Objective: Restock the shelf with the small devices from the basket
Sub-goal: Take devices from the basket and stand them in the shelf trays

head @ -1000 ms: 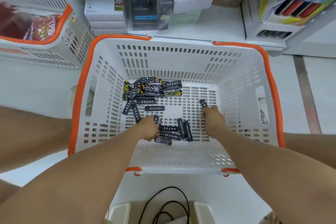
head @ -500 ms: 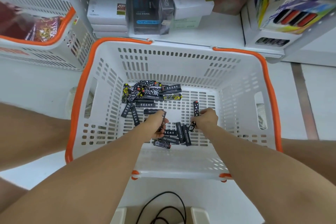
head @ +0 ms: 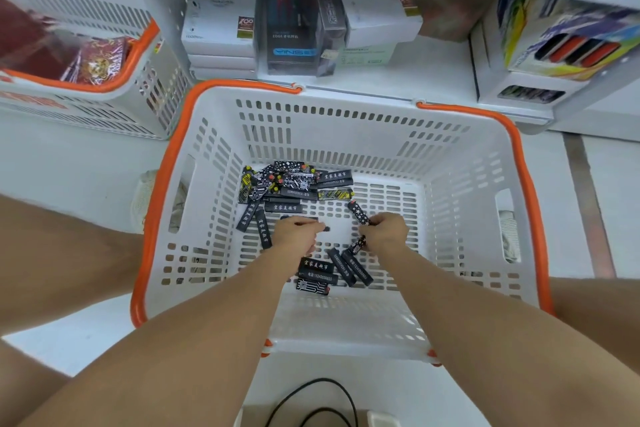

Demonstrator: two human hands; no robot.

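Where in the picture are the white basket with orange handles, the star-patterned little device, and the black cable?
White plastic basket with orange handles (head: 349, 121), head view: far slotted wall.
Black star-patterned small device (head: 360, 214), head view: its middle, above the right hand.
Black cable (head: 313, 383), head view: top of its loop.

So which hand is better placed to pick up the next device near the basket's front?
Probably the left hand: it holds one device, close above the front devices; the right hand already grips two.

Bright even light, soft shadows, wide-angle bending at edges, blurred upper corners
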